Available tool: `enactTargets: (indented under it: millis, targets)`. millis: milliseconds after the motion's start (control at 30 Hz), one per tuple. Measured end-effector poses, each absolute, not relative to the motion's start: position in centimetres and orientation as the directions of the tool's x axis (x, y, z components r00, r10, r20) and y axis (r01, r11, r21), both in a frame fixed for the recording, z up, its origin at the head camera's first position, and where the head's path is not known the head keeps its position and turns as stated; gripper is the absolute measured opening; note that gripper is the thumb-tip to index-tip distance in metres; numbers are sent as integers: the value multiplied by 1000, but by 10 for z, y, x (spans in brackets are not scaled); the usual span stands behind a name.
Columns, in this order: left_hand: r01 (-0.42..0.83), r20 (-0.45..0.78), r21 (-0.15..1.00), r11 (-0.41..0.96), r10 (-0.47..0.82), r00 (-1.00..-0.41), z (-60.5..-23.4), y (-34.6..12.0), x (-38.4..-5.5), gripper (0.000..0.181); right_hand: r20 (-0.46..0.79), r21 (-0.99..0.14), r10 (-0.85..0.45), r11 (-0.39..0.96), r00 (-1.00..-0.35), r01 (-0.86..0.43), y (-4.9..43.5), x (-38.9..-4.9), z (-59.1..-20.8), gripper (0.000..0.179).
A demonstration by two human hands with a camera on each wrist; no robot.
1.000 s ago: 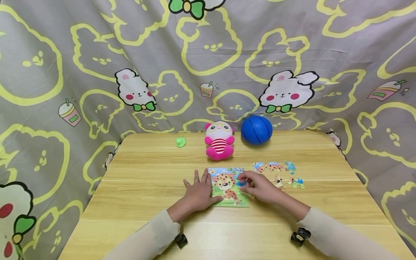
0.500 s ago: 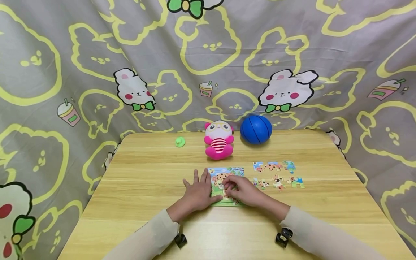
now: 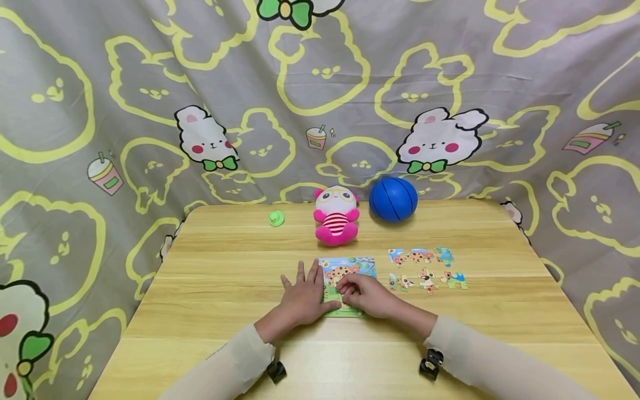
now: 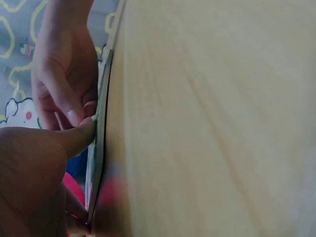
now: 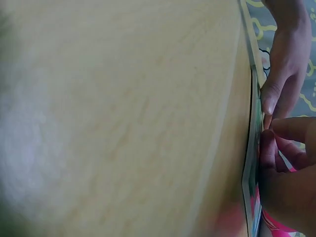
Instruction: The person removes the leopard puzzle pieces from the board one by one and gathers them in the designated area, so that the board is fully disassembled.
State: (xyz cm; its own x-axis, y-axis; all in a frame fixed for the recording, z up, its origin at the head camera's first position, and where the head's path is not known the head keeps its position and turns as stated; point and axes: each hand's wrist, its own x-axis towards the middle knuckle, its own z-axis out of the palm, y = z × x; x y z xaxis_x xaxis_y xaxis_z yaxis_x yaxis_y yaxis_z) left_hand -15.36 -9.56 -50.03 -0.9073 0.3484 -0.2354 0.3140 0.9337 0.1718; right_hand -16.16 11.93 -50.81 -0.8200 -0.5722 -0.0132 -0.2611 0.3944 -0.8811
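A jigsaw puzzle board (image 3: 357,265) with a spotted cartoon leopard picture lies on the wooden table. My left hand (image 3: 302,300) rests flat at its left edge, fingers spread and thumb over the lower part. Over the board's middle, my right hand (image 3: 369,294) has curled fingers, thumb and forefinger pinching what seems a small puzzle piece, mostly hidden. In the right wrist view those fingertips (image 5: 274,127) meet right at the board, close to the left thumb (image 5: 270,98). The left wrist view shows both hands at the board's edge (image 4: 102,128).
Several loose puzzle pieces (image 3: 427,278) lie in two rows right of the board. Behind it sit a pink and white panda plush (image 3: 337,222), a blue ball (image 3: 393,200) and a small green duck toy (image 3: 276,219). A patterned curtain (image 3: 280,89) hangs behind the table (image 3: 225,266).
My right hand has moved left from the board's right side to its middle, uncovering a loose piece on the table, and shifted slightly since. The left hand has stayed in place.
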Motion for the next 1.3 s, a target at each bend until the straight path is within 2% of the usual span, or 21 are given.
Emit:
enactTargets:
  millis: [333,533,667,900,1300]
  targets:
    - [374,-253,273,886,441,-861,-496,-121,-161,110,21,-790,-556,500,-831,-355,111,-163,-511,34]
    - [393,-267,295,871,470,-841,-493,-128,-164,110,24,-742,-564,543,-825,-393,107,-163,-509,27]
    - [392,-271,295,871,470,-840,-492,-128,-163,110,10,-742,-569,548,-822,-387,106,-163,-508,28]
    - [395,-262,296,870,472,-842,-493,-128,-162,109,-13,-698,-573,593,-820,-403,102,-162,-509,49]
    - [402,-257,298,866,478,-840,-492,-128,-162,109,-103,-704,-564,623,-819,-340,92,-167,-496,45]
